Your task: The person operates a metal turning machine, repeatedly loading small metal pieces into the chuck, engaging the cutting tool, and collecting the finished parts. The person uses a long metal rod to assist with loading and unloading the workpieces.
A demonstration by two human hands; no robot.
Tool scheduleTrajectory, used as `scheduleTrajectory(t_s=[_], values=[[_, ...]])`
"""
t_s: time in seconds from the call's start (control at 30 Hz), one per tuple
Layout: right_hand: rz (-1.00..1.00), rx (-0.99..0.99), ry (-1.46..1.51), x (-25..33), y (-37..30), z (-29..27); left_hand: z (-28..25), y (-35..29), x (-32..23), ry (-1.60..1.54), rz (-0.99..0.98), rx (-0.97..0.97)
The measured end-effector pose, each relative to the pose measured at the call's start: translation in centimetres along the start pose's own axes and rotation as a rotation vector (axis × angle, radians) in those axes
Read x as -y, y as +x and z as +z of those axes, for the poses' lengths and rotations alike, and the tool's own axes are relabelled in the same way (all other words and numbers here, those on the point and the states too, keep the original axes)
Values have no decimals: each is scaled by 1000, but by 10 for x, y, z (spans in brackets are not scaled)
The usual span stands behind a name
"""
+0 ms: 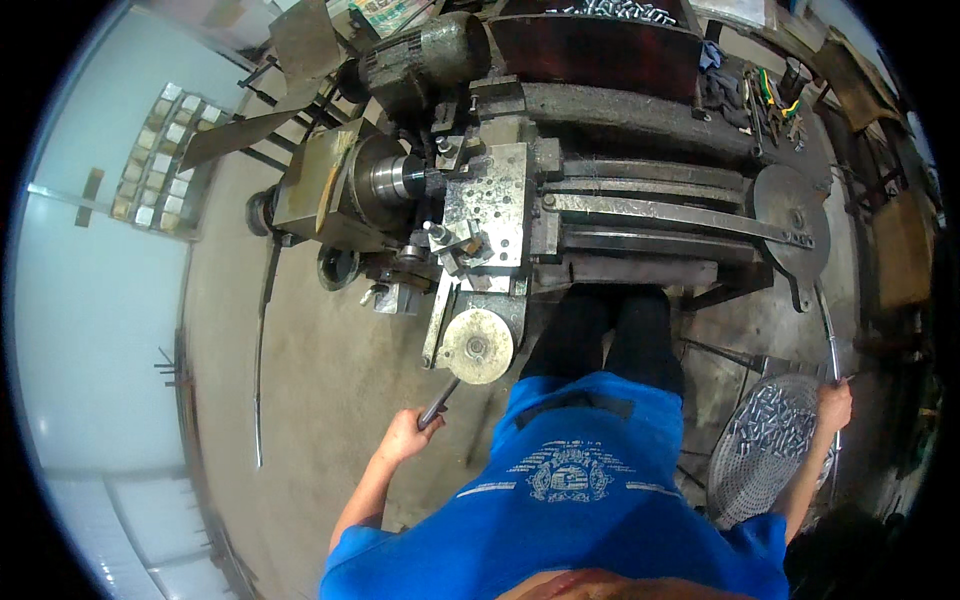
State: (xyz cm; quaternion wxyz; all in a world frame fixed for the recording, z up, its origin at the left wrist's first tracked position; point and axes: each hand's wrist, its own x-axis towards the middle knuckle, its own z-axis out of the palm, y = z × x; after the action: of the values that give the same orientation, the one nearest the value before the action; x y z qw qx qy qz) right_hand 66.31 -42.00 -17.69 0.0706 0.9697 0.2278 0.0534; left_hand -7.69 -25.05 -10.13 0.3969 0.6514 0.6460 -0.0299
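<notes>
My left hand (pixel 406 436) is closed around the dark crank handle (pixel 437 404) that sticks out below a round, pale handwheel (pixel 478 346) at the front of a lathe-like machine. Out to the right, my right hand (pixel 834 404) grips a long steel lever (pixel 828 322). That rod runs up to a large grey disc (pixel 790 205), which a flat bar (pixel 660 212) links to the drilled metal slide plate (pixel 492 200). Left of the plate is a shiny cylindrical chuck (pixel 398 180), with tool holders (pixel 455 238) close by.
A woven basket (pixel 728 488) of small metal parts stands beside my right forearm. Behind the machine are a dark red bin (pixel 600 55) of similar parts, a motor (pixel 425 60) and several hand tools (pixel 765 105). A thin rod (pixel 259 380) stands out at left.
</notes>
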Motion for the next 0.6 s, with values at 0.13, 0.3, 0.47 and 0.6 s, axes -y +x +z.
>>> scheduleTrajectory(t_s=[0.13,0.3,0.47,0.6], values=[[-32,-57,24,5,-26,-2,2,-1,-2,-19,-5,-16],[-7,-67,79,17,-50,-10,1,-2,-7,-29,-4,-30],[8,-82,122,20,-60,-9,6,-2,1,6,12,-77],[0,-66,176,25,-65,-15,6,-2,-2,-18,24,-93]])
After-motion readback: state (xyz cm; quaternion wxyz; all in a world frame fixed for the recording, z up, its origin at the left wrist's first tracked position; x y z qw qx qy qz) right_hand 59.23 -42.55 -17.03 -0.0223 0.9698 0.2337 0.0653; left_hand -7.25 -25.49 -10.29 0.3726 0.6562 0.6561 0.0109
